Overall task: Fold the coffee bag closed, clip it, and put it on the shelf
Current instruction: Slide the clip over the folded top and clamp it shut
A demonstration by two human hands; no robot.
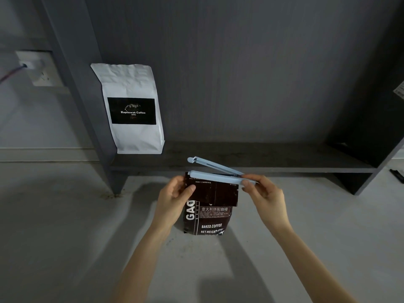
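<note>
Head view: left hand pinches the brown bag's folded top, covering its left edge; right hand grips the gaping clip's hinge end. Bag stands before the shelf.

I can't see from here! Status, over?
Left hand holds folded bag. Right hand holds clip, open over fold. Shelf free ahead.

I see the coffee bag standing on the table in front of the shelf. The clip sits across its folded top. Another bag stands on the shelf's left end.
</note>
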